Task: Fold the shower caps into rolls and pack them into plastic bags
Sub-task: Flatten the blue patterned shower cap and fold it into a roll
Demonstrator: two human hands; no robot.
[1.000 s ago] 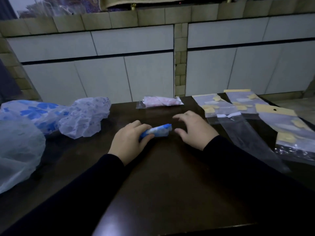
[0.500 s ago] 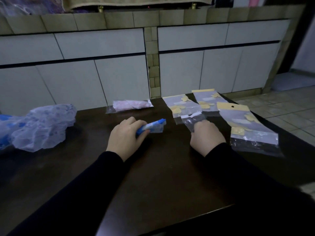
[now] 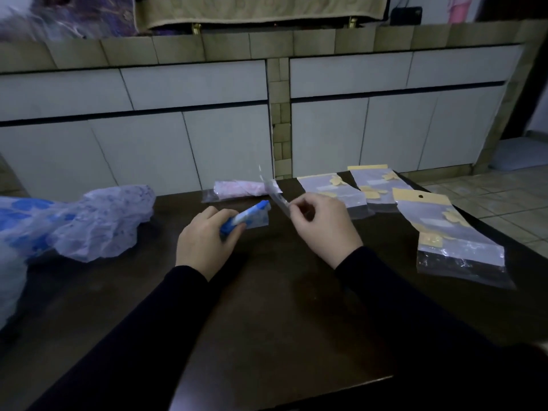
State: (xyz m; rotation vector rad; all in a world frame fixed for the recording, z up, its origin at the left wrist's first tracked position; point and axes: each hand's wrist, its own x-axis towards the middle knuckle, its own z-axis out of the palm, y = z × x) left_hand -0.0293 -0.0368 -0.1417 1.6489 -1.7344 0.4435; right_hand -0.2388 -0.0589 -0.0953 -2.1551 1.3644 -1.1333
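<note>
Change: a moment ago my right hand (image 3: 321,225) lay pressed on the pile of plastic bags; now I have it raised off the surface (image 3: 267,315) with one clear bag (image 3: 277,194) pinched in the fingertips, the bag standing nearly upright and blurred.
Left hand: my left hand (image 3: 204,240) keeps its closed grip on the blue-edged rolled shower cap (image 3: 247,216), low over the surface, the free end of the roll pointing toward the raised bag.
Gap: roll and bag are near each other but not touching; I cannot tell whether the bag's mouth is open yet.
Meaning: as I judge it, folding of this cap is done and packing begins; the next move calls for spreading the bag's mouth and sliding the roll in.
Already packed: a pink packed roll (image 3: 241,189) lies at the far edge of the surface, just behind the hands.
Supply: more empty header bags (image 3: 450,232) lie to the right; loose unfolded shower caps (image 3: 100,223) lie heaped on the left.
Risk: the thin film may cling shut, and the roll could loosen if my grip slackens.
</note>
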